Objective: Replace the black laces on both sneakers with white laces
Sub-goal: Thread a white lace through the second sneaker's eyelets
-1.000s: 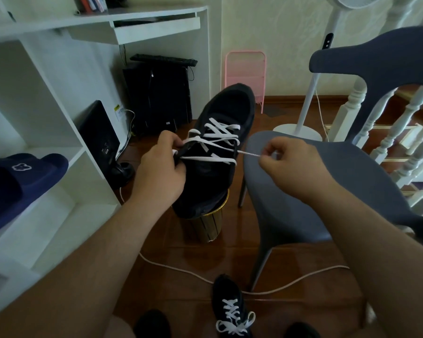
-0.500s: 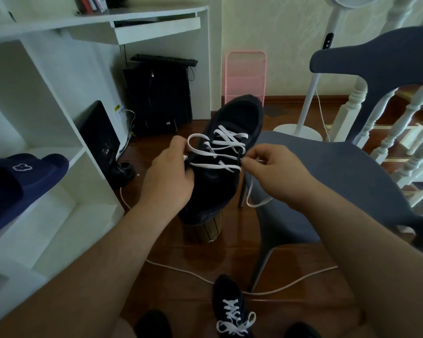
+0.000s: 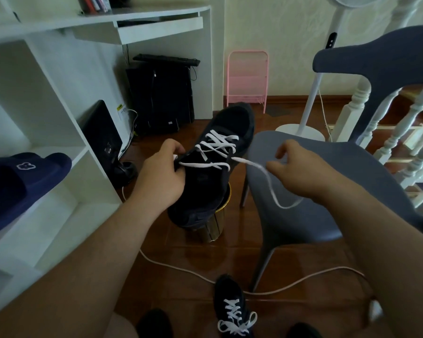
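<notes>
Your left hand (image 3: pixel 161 176) grips the side of the black fabric sneaker (image 3: pixel 213 167), held in the air above the gold cylindrical bin (image 3: pixel 217 225); your right hand (image 3: pixel 296 172) pinches the flat white lace (image 3: pixel 264 176), fingers curled. Risk: the slack loop drooping over the grey plastic chair (image 3: pixel 327 191) seat edge could snag. A hard tug would likely unevenly tighten the crossings or pull the other lace end in.
</notes>
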`<state>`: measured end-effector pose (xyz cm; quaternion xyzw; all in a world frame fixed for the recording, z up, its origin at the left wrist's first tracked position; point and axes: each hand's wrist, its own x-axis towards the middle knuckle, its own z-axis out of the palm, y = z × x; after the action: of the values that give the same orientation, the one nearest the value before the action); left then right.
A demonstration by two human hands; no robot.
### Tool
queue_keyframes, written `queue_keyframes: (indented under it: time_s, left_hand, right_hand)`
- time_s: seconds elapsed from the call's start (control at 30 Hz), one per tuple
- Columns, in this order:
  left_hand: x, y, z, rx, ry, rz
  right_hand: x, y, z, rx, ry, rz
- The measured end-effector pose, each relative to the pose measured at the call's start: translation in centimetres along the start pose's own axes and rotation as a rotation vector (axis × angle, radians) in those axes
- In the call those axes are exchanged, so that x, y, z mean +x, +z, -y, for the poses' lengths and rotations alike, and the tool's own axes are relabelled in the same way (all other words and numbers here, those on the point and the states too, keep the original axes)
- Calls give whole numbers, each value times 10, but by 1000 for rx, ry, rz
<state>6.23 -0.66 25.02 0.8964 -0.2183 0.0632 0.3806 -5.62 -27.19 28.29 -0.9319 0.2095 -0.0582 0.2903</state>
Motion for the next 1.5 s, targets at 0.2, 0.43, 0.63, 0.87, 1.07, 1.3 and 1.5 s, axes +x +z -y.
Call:
queue_keyframes:
  time_s: [0.2, 0.43, 0.63, 0.87, 1.07, 1.3, 1.5]
  left_hand:
    - [-4, 4, -1, 44, -13, 180]
    - [-9, 10, -6, 60, 7, 213]
    - [-15, 19, -20, 92, 50, 236]
    - [-17, 27, -26, 38, -7, 268]
    - [-21, 30, -32, 71, 19, 223]
    - [-21, 32, -37, 43, 37, 214]
    - [-20, 30, -38, -30, 24, 200]
  right_hand:
    - [-15, 2, 30, 84, -273, -43]
    - [-18, 26, 38, 2, -472, -237]
    - [-9, 38, 38, 26, -272, -144]
    - [-12, 46, 46, -263, -203, 22]
    - [-13, 43, 52, -447, -134, -36]
    - [-15, 37, 52, -531, -129, -141]
    - [-14, 41, 48, -439, -172, -291]
